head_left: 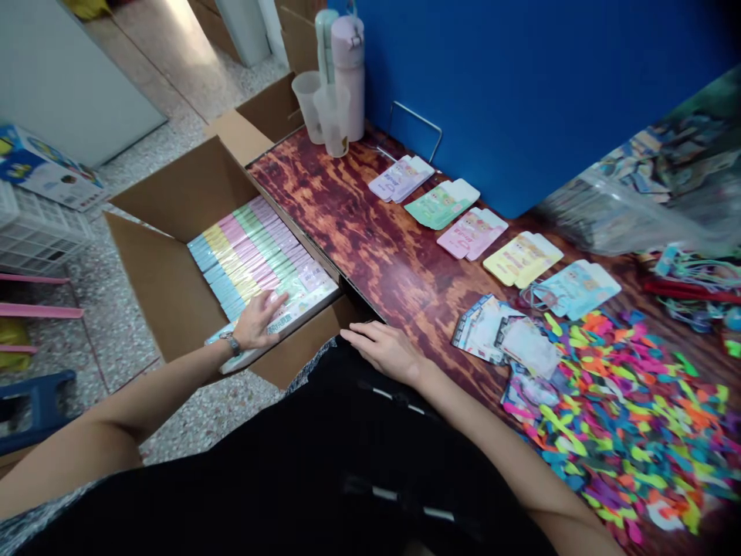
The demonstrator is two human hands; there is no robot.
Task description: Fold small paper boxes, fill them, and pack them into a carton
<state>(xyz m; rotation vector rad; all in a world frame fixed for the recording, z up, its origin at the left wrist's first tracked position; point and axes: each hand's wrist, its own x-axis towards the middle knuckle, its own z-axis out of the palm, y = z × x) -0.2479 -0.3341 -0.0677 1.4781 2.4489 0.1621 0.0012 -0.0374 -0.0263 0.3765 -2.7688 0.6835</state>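
Observation:
My left hand [258, 320] rests with spread fingers on the near end of the packed rows inside an open cardboard box [167, 286]. Those rows are thin pastel packets [250, 251] in blue, yellow, pink, green and purple under clear wrap. A flat printed pack [306, 297] lies along their near side, under my left fingers. My right hand [382, 349] lies at the table's front edge with fingers stretched out, holding nothing. Across the table [347, 208] runs a row of flat card packets: purple [400, 179], green [443, 204], pink [472, 233], yellow [522, 259] and blue [575, 289].
A heap of colourful small pieces [631, 425] covers the table's right side, beside printed cards [492, 328]. At the back corner stand plastic cups [333, 116] and a pink bottle [349, 77]. A blue panel [492, 93] rises behind. A blue stool [40, 409] is on the floor.

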